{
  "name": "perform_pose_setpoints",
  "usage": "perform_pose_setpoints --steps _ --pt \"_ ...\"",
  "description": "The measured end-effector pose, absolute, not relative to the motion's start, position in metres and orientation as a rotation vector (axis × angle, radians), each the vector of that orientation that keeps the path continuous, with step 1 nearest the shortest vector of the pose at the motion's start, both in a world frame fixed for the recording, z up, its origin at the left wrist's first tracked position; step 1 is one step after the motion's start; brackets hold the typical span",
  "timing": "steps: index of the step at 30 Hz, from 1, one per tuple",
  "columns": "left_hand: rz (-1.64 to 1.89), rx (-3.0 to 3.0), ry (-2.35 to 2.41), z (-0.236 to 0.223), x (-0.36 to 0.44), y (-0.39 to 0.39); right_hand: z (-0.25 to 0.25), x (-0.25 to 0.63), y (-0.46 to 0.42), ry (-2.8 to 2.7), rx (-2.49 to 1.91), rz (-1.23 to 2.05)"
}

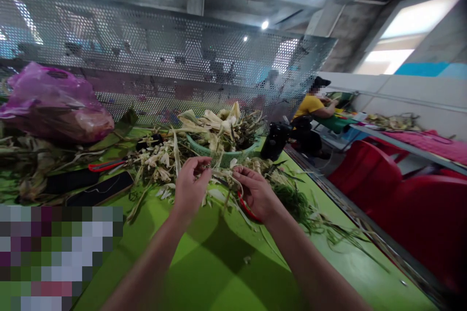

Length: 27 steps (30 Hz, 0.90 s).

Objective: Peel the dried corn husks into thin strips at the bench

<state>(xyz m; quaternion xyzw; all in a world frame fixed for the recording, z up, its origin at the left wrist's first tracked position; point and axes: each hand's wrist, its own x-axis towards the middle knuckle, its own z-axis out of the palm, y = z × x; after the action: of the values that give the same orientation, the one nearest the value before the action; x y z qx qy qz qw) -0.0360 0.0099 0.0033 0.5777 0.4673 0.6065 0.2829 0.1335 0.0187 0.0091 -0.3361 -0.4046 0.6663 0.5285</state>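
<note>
Pale plant strip (222,173) (thin, creamy-ish) pinched btwn R fingers (243,173); L fingers (199,162) curled nearby, grip unclear

Thin pale plant strip (221,173) stretched between left hand (191,181), right hand (255,189).

**Pale plant strip (222,173) held over a green table (226,282)**

The left hand (192,182) and right hand (257,192), fingertips pinched, hold the strip between them. Clock directions run from this point. 12 o'clock: a green basket (233,157) heaped with dry leaves (215,121), backed by a perforated screen (164,53). 10 o'clock: a purple bag (58,107). 9 o'clock: a red-handled tool (104,165) and a dark, flat slab (100,190). 2 o'clock: a black cylinder (275,141); farther off, a person in yellow (310,106). 4 o'clock: green strands (292,199).
</note>
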Motion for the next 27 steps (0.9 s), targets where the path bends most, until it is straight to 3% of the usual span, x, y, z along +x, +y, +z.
perform_pose_setpoints --steps 6,10,17,27 --pt "1.441 1.703 1.25 0.006 -0.04 0.012 0.007 0.133 0.018 -0.854 -0.725 1.702" --pt "1.502 1.839 1.201 0.005 -0.035 0.011 0.004 0.131 0.018 -0.856 -0.694 1.736" --pt "1.59 1.678 1.178 0.003 -0.027 0.007 -0.003 0.129 0.019 -0.873 -0.747 1.766" --pt "1.447 1.432 0.745 0.004 -0.025 0.008 -0.006 0.126 0.018 -0.908 -0.829 1.739"
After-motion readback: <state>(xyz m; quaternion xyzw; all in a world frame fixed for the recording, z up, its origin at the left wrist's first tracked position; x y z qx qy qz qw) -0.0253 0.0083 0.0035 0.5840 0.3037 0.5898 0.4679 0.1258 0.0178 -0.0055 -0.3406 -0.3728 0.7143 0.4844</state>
